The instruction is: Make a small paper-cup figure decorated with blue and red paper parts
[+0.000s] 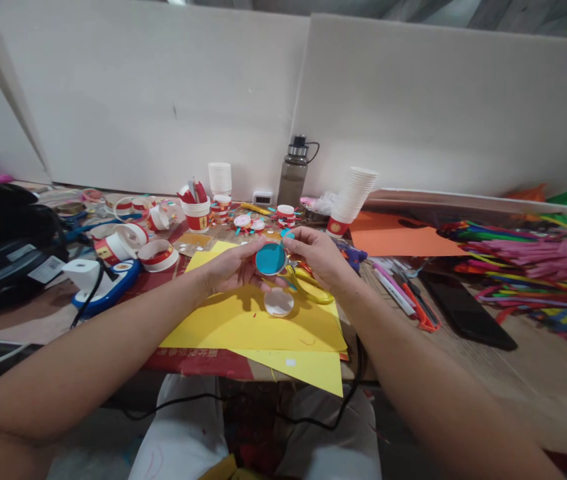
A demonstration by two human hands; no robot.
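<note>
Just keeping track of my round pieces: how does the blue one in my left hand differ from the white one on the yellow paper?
The blue piece has a blue face, while the white piece shows white. The left hand holds the blue piece up; the white piece lies on the yellow paper. Both look round.

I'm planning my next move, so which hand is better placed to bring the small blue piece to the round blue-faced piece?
Your right hand, I'd judge: it appears to pinch the small blue piece, close beside the round blue-faced piece, which your left hand holds.
</note>
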